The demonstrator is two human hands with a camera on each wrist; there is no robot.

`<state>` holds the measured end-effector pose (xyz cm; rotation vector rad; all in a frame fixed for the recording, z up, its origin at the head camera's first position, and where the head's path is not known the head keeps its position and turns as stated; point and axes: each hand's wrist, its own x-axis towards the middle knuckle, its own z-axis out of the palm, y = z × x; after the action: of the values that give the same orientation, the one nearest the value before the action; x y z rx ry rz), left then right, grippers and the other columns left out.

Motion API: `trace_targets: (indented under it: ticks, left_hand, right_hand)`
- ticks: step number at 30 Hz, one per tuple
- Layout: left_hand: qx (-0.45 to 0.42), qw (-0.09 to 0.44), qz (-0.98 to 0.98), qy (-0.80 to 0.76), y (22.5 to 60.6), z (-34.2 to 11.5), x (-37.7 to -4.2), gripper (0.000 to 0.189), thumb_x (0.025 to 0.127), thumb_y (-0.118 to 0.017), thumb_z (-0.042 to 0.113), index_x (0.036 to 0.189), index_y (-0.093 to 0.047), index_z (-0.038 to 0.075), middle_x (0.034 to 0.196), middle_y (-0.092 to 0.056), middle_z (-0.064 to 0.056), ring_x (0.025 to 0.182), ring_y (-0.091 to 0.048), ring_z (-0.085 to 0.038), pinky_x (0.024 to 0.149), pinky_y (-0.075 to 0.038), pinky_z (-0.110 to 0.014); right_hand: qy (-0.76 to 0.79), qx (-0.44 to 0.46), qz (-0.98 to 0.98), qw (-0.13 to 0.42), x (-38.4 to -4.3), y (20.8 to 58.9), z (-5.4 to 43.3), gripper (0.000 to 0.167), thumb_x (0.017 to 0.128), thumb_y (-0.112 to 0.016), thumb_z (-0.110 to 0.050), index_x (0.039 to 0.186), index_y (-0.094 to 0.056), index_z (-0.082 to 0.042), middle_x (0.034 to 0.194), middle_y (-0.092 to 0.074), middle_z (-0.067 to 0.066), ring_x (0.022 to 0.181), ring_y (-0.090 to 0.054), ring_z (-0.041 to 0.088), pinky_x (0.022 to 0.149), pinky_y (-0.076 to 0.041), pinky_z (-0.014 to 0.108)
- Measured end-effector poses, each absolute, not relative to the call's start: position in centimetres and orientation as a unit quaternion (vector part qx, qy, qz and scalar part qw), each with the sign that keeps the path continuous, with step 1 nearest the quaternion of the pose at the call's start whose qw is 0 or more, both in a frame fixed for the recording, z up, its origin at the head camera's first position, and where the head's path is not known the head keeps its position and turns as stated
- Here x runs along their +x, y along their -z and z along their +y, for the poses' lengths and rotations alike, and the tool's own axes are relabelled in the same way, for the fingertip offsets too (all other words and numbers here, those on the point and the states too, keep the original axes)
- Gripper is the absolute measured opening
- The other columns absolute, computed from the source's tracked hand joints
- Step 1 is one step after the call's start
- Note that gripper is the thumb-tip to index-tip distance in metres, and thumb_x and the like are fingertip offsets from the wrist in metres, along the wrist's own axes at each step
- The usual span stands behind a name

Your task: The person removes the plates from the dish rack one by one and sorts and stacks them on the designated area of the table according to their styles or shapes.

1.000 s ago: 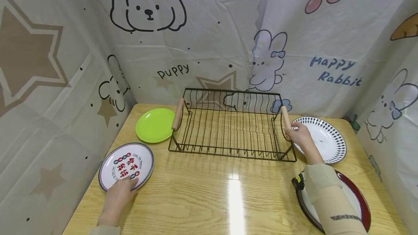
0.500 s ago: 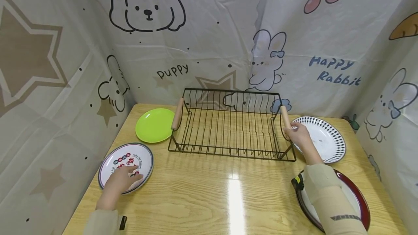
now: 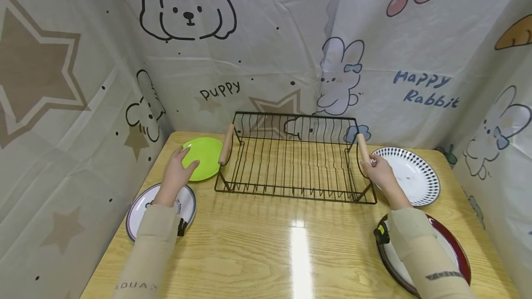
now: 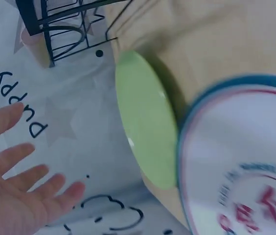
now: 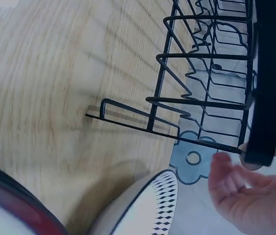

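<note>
A black wire dish rack (image 3: pixel 291 165) with wooden handles stands toward the back of the table. My right hand (image 3: pixel 379 172) holds its right side at the near end of the wooden handle (image 3: pixel 363 148); in the right wrist view the thumb and fingers (image 5: pixel 226 183) meet at the rack's lower black bar (image 5: pixel 267 98). Over the left edge of the green plate (image 3: pixel 206 158), my left hand (image 3: pixel 175 172) reaches with fingers spread and nothing in them. Below its wrist lies a white plate with red lettering (image 3: pixel 141 213), partly hidden by the forearm.
A white plate with a diamond-patterned rim (image 3: pixel 415 179) lies right of the rack. Nearer, a dark red-rimmed plate (image 3: pixel 461 255) is partly under the right sleeve. A printed curtain (image 3: pixel 270 50) encloses the table's back and sides.
My left hand has left the lettered plate and moved forward to the green plate. The right hand stays on the rack, and the plates have not visibly shifted.
</note>
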<state>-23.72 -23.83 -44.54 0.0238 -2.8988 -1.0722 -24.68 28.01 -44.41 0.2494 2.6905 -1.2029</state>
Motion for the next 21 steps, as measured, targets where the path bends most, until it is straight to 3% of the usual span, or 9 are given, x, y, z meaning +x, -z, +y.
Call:
trace_targets:
  ticks: [2, 6, 10, 14, 21]
  left_hand:
    - [0.003, 0.034, -0.938, 0.345, 44.0, -23.3, -25.0, 0.064, 0.092, -0.054, 0.022, 0.14, -0.024, -0.009, 0.146, -0.01, -0.031, 0.132, -0.011, -0.048, 0.104, -0.018, -0.059]
    - [-0.019, 0.049, -0.942, 0.331, 42.3, -21.6, -27.1, 0.07, 0.091, -0.056, 0.025, 0.142, -0.019, -0.006, 0.146, -0.008, -0.031, 0.132, -0.009, -0.049, 0.104, -0.016, -0.06]
    - [-0.047, 0.073, -0.95, 0.3, 39.4, -19.5, -28.9, 0.076, 0.088, -0.06, 0.031, 0.145, -0.019, 0.001, 0.148, -0.009, -0.027, 0.133, -0.01, -0.046, 0.104, -0.014, -0.062]
    - [-0.06, 0.072, -0.959, 0.267, 36.2, -17.4, -30.3, 0.084, 0.087, -0.059, 0.041, 0.149, -0.009, 0.015, 0.152, 0.001, -0.018, 0.137, -0.002, -0.04, 0.106, -0.006, -0.06]
    - [-0.085, 0.074, -0.977, 0.181, 33.2, -13.7, -31.6, 0.084, 0.087, -0.053, 0.051, 0.149, -0.002, 0.025, 0.153, 0.009, -0.01, 0.138, 0.011, -0.032, 0.105, 0.0, -0.061]
  right_hand:
    - [0.396, 0.075, 0.91, 0.098, -24.8, 44.2, 28.2, 0.066, 0.097, -0.037, -0.027, 0.14, -0.008, 0.013, 0.124, -0.038, 0.04, 0.106, -0.046, 0.048, 0.088, -0.042, 0.052]
    - [0.394, 0.059, 0.915, 0.07, -25.3, 42.9, 29.0, 0.072, 0.097, -0.034, -0.033, 0.142, 0.004, 0.01, 0.131, -0.025, 0.043, 0.118, -0.032, 0.053, 0.095, -0.033, 0.058]
    - [0.394, 0.053, 0.917, -0.029, -26.0, 40.5, 29.5, 0.069, 0.097, -0.035, -0.035, 0.143, -0.006, 0.007, 0.136, -0.019, 0.041, 0.123, -0.024, 0.053, 0.099, -0.025, 0.062]
    - [0.367, 0.035, 0.922, -0.118, -26.6, 37.4, 29.1, 0.071, 0.094, -0.042, -0.038, 0.145, -0.01, -0.001, 0.143, -0.013, 0.034, 0.13, -0.017, 0.049, 0.102, -0.018, 0.062]
    - [0.239, 0.001, 0.96, -0.144, -28.1, 34.4, 26.3, 0.081, 0.088, -0.045, -0.055, 0.149, -0.004, -0.019, 0.151, 0.0, 0.021, 0.136, 0.0, 0.042, 0.105, -0.004, 0.061]
